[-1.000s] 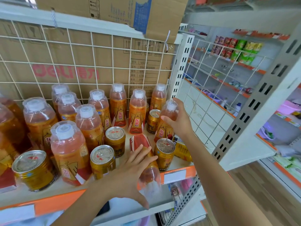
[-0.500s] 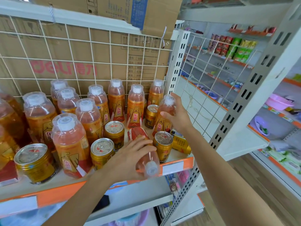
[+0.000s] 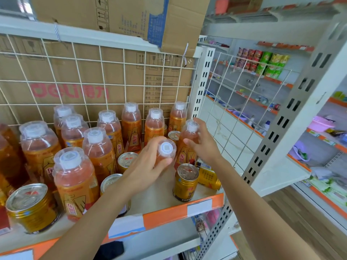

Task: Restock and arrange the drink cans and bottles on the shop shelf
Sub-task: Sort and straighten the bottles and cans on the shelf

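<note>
Several orange drink bottles with clear caps stand in rows on the shop shelf (image 3: 204, 204), with gold cans between them. My left hand (image 3: 148, 166) is shut on one orange bottle (image 3: 166, 148), which stands nearly upright, its cap facing me. My right hand (image 3: 201, 145) grips the neck of a second orange bottle (image 3: 189, 136) standing at the shelf's right end. A gold can (image 3: 185, 182) stands at the front edge below both hands. Another gold can (image 3: 209, 175) lies on its side behind my right wrist.
A white wire grid (image 3: 84, 85) backs the shelf, with cardboard boxes (image 3: 122, 14) behind and above it. A perforated white upright (image 3: 201, 81) bounds the shelf on the right. A large gold can (image 3: 31, 207) stands at front left. More shelves (image 3: 262, 72) with goods lie beyond.
My left hand has lifted the bottle that lay on its side at the shelf front and stood it nearly upright. My right hand has kept hold of the standing bottle.
</note>
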`<state>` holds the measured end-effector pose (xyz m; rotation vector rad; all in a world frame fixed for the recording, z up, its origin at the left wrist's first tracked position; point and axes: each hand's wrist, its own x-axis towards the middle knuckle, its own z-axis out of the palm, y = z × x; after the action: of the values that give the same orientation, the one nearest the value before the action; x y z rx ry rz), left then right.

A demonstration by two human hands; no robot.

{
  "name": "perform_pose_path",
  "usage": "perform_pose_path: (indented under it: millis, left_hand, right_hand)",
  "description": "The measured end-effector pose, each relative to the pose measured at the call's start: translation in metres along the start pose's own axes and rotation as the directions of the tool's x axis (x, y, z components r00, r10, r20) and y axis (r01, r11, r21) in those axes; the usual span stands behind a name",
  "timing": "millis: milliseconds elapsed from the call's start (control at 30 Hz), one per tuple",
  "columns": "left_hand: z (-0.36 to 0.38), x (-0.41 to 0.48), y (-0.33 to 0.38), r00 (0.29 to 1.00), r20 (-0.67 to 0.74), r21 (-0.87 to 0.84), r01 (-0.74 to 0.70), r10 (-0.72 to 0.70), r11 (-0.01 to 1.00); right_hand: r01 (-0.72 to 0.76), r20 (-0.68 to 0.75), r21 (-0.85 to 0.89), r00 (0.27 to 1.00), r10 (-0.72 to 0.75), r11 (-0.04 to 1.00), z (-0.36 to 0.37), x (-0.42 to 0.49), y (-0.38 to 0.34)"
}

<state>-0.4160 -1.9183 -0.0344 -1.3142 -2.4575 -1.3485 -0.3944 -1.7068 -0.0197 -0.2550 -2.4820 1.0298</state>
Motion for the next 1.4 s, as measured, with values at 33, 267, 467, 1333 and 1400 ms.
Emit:
perform_pose_path:
  millis: [33,267,467,1333,1400]
  left_hand:
    - [-0.002,0.005,-0.002,1.0,-0.018,-0.017,0.021,-0.021,1.0]
    - [-0.011,0.039,-0.015,0.97,-0.182,0.06,0.174,-0.161,0.983]
    - [-0.011,0.041,-0.014,0.967,-0.241,0.324,0.164,-0.086,0.932]
    - [0.055,0.018,0.015,0.937,0.25,0.23,-0.304,0.246,0.924]
    - [0.068,0.018,0.004,0.937,0.304,0.27,-0.259,0.173,0.927]
  right_hand:
    - [0.006,0.009,0.008,1.0,-0.006,1.0,-0.001,0.0,-0.001]
    - [0.032,0.099,0.11,0.994,-0.043,0.993,0.0,-0.002,-0.003]
    - [0.039,0.063,0.135,0.997,-0.048,0.99,0.009,-0.008,-0.008]
    - [-0.419,-0.057,0.168,0.899,0.434,0.892,0.002,-0.087,0.064]
    - [-0.417,-0.076,0.184,0.897,0.436,0.89,0.006,-0.089,0.068]
